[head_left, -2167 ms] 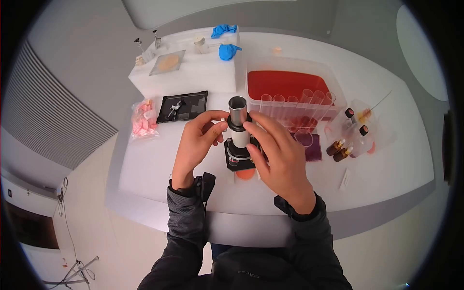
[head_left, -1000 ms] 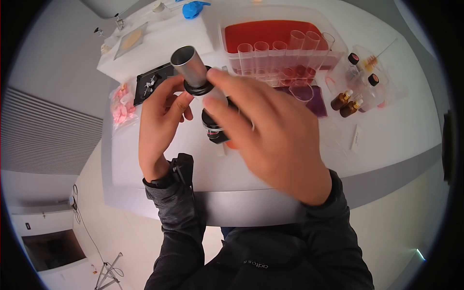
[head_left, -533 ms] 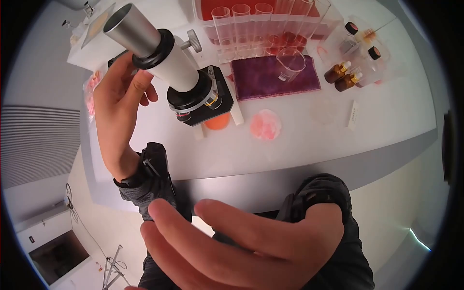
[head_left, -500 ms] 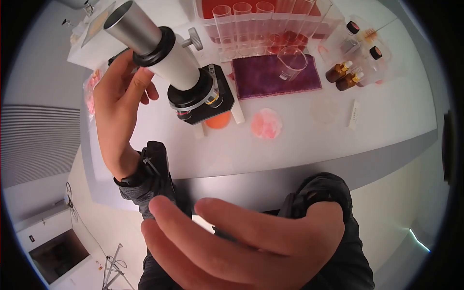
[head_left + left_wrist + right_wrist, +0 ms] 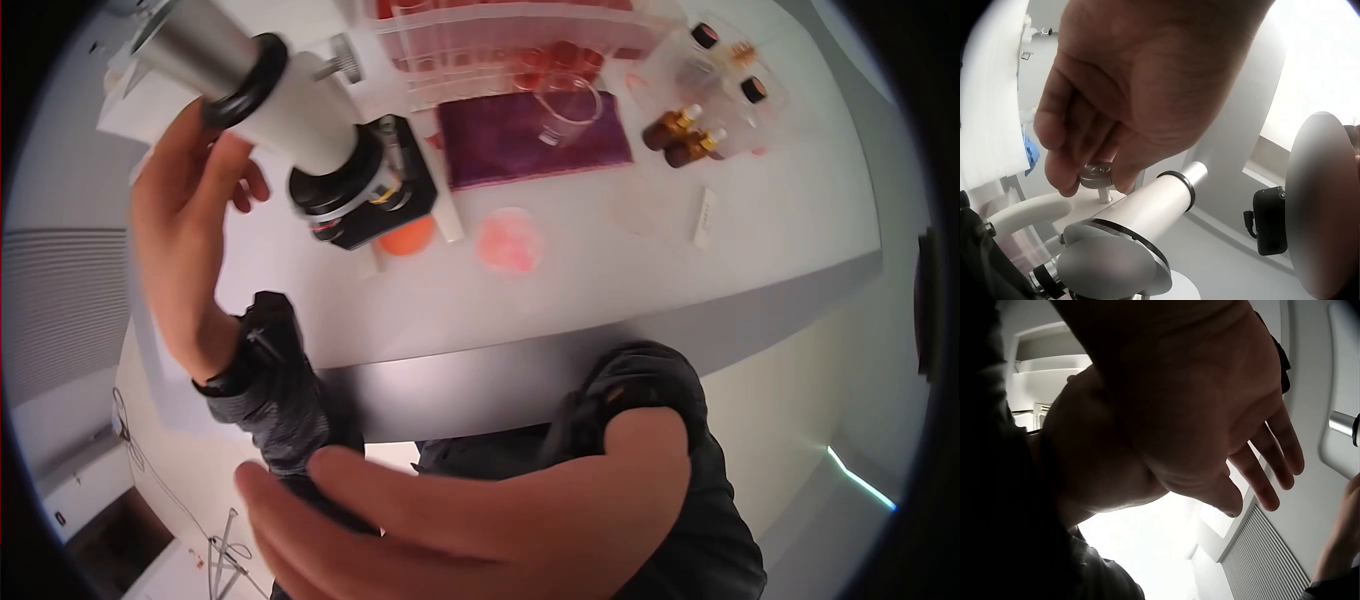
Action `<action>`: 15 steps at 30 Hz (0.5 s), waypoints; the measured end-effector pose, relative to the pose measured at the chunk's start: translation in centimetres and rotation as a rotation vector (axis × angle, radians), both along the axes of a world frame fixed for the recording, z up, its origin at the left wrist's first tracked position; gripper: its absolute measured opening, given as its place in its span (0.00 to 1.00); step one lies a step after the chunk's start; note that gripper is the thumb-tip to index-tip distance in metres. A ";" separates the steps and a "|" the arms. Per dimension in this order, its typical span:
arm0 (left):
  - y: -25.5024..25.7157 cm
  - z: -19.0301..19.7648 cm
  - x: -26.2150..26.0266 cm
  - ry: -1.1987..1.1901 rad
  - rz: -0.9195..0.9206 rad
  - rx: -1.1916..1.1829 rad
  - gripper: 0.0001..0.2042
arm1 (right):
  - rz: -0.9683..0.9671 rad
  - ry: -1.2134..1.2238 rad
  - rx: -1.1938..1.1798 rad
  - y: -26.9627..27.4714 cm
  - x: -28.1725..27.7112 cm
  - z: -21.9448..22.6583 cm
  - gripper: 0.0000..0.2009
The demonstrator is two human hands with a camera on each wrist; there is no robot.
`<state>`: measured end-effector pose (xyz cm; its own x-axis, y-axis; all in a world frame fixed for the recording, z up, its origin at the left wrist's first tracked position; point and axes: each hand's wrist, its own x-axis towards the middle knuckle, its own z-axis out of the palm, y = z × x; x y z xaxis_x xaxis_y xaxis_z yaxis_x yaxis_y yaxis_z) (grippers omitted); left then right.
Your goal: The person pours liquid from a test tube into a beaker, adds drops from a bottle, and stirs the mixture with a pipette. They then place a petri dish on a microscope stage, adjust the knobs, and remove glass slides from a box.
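Note:
A white microscope (image 5: 300, 115) with a silver eyepiece tube and black stage stands at the left of the table in the head view. My left hand (image 5: 190, 230) is at its far-left side, fingertips partly hidden behind the tube. In the left wrist view, thumb and fingers of that hand pinch a knurled metal focus knob (image 5: 1096, 176). A second knob (image 5: 343, 60) shows on the tube's right. My right hand (image 5: 500, 520) is raised close to the head camera, away from the table. Its fingers (image 5: 1254, 478) extend loosely, holding nothing in the right wrist view.
Beside the microscope lie an orange disc (image 5: 405, 237) and a pink disc (image 5: 510, 240). A glass beaker (image 5: 570, 110) stands on a purple cloth (image 5: 480, 165). Behind are test tubes and a clear bin; brown dropper bottles (image 5: 685, 140) stand right.
My right hand has left the microscope tube and come back towards my head. The head view has moved closer in, shifting the microscope up and left. My left hand stays at the microscope.

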<state>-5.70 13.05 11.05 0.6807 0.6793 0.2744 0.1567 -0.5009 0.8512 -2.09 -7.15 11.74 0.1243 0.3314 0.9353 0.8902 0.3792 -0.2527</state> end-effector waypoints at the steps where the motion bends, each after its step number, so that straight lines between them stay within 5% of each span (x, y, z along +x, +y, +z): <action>1: -0.1 0.0 0.0 -0.002 0.007 0.003 0.15 | -0.019 -0.070 0.068 0.5 0.8 -1.0 0.28; 5: -0.4 0.3 0.0 -0.024 -0.008 -0.037 0.16 | 0.041 0.138 -0.100 -0.8 0.1 1.3 0.29; 9: -0.7 0.3 0.2 -0.042 -0.007 -0.017 0.15 | 0.218 -0.010 -0.238 -1.6 3.2 2.4 0.23; 12: -0.7 0.4 0.3 -0.010 0.001 -0.010 0.16 | 0.203 -0.110 -0.483 -1.5 6.3 5.0 0.12; 15: -1.0 0.6 0.3 -0.018 0.008 -0.008 0.17 | -0.020 -0.163 -0.354 1.1 8.8 2.8 0.17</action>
